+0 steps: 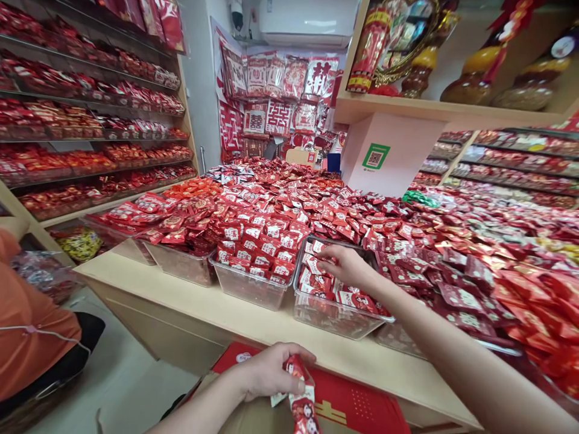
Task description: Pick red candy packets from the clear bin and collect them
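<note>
My left hand (277,375) is closed around red-and-white candy packets (302,401), low in front of the counter and above a cardboard box. One packet hangs below the fingers. My right hand (347,265) reaches over a clear plastic bin (337,316) on the counter's edge. Its fingers are bent together at a small red-and-white packet (315,247) near the bin's back left; the grip is partly hidden. More red packets (357,299) lie in the bin's front, and its back right looks dark.
The beige counter (181,301) carries a neighbouring bin (253,292) of upright packets and a wide heap of red packets (289,193). A cardboard box (253,416) with a red printed panel stands below. At left sits a person in orange (31,337). Stocked shelves (90,138) line the wall.
</note>
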Action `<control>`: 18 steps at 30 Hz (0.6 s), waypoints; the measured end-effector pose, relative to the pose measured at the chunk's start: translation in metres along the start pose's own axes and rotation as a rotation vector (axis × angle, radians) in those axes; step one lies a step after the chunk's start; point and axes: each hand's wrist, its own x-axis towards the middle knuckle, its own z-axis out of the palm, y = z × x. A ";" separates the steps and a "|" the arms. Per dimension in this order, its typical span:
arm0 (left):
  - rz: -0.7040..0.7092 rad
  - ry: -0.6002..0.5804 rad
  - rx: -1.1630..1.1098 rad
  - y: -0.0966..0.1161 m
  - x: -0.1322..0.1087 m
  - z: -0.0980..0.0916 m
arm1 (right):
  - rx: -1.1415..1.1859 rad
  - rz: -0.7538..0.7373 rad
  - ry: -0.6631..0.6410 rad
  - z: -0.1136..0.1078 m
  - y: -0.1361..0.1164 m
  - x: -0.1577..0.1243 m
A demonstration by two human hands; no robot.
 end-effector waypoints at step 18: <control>0.260 0.031 -0.408 0.015 -0.010 0.013 | 1.114 0.453 -0.148 0.074 -0.079 -0.135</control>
